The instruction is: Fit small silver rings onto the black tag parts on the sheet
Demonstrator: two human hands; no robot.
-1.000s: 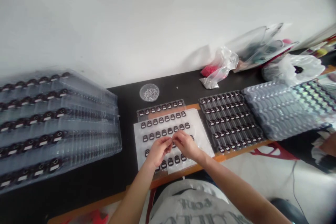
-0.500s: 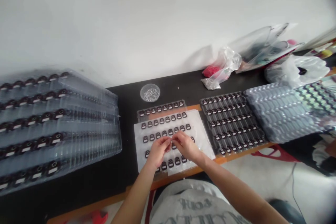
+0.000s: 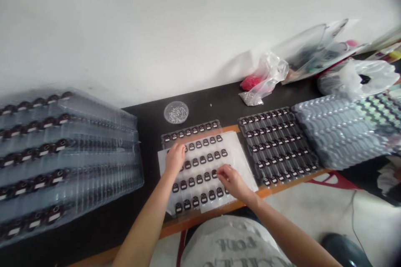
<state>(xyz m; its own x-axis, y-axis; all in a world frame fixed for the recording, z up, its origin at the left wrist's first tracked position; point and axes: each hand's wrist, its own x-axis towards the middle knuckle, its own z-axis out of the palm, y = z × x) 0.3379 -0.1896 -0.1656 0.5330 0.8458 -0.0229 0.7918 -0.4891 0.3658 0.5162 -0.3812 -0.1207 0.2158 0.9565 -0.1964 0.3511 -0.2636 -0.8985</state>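
Note:
A white sheet (image 3: 200, 153) lies on the table in front of me, bearing rows of small black parts (image 3: 203, 159), each with a ring and a pale label. My left hand (image 3: 175, 159) is over the sheet's upper left, fingers bent together and covering some parts in the top rows. Toward the right side of the sheet, my right hand (image 3: 232, 180) has its fingertips pinched beside a black part in the third row. Anything between either hand's fingers is too small or hidden to make out. A round transparent dish (image 3: 176, 112) of tiny silvery pieces stands behind the sheet.
Tall stacked transparent trays (image 3: 103, 150) with black parts stand at left. A filled tray (image 3: 275, 144) lies right of the sheet, beside more stacked trays (image 3: 332, 133). Plastic bags (image 3: 266, 75) of red and silvery pieces rest near the wall. A red stool (image 3: 335, 179) is below the table.
My hands, which met over the middle of the sheet, have separated. The left moved up and left; the right moved slightly right and down.

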